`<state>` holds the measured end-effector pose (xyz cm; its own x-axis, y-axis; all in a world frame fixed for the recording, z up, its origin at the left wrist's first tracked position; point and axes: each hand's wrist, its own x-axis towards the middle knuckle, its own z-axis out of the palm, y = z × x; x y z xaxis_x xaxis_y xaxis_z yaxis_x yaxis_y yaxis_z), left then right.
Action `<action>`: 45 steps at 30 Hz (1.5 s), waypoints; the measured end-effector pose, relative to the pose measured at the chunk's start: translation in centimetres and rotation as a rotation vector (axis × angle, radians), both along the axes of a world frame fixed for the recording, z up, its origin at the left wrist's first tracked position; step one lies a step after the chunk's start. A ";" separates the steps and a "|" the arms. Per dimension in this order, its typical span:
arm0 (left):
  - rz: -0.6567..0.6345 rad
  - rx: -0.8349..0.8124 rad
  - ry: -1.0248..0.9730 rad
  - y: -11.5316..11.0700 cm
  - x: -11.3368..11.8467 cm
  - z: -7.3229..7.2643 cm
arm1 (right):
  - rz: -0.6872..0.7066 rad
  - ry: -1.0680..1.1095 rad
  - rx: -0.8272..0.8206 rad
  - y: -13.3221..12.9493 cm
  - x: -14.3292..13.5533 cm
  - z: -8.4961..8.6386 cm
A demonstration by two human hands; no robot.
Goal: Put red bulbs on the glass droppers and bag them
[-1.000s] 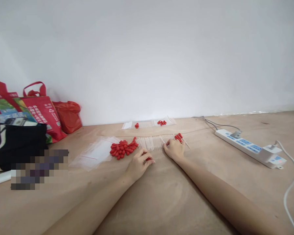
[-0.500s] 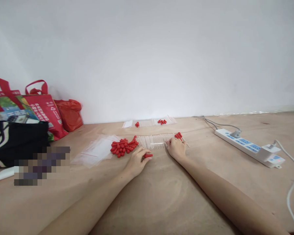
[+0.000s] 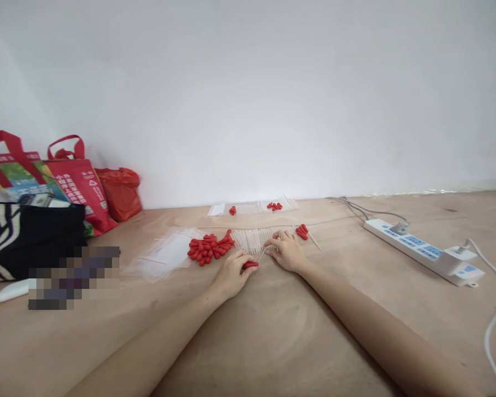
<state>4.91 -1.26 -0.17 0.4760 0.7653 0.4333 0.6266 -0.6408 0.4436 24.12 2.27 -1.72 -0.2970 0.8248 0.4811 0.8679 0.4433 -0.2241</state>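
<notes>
My left hand is closed, with a red rubber dropper bulb pinched between thumb and fingers. Just to the right, my right hand grips a thin dropper tube. That tube slants down toward the bulb; whether the two touch I cannot tell. Behind both hands lies a row of pale thin tubes, partly covered by my right hand. A heap of red bulbs sits left of the row. At its right end rest a few red bulbs and a single loose stick-like piece.
Clear zip bags lie left of the heap. Near the wall, filled bags hold red bulbs and tubes. A white power strip with a cable is at the right. Shopping bags and a black striped bag stand left.
My right hand has moved left and nearer, bringing the tube from over the row down to the bulb. The bulbs at the row's right end are now uncovered. My left hand stays nearly still.
</notes>
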 end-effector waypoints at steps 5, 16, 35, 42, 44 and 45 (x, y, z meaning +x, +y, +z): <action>-0.008 0.009 -0.004 0.0 0.0 0.0 | 0.124 -0.040 -0.033 0.3 0.4 0.2; 0.041 0.060 -0.068 -0.2 -0.2 0.1 | 0.183 -0.146 0.046 -0.6 1.1 0.5; 0.022 0.027 -0.123 0.0 -0.6 0.4 | 0.251 0.372 -0.060 -3.5 1.0 -0.8; 0.016 0.066 -0.154 0.0 -0.6 0.3 | 0.245 0.408 -0.080 -3.5 1.2 -0.7; 0.016 0.068 -0.156 0.0 -0.6 0.3 | 0.246 0.395 -0.081 -3.5 1.2 -0.6; 0.017 0.069 -0.156 0.0 -0.6 0.4 | 0.253 0.390 -0.078 -3.5 1.1 -0.6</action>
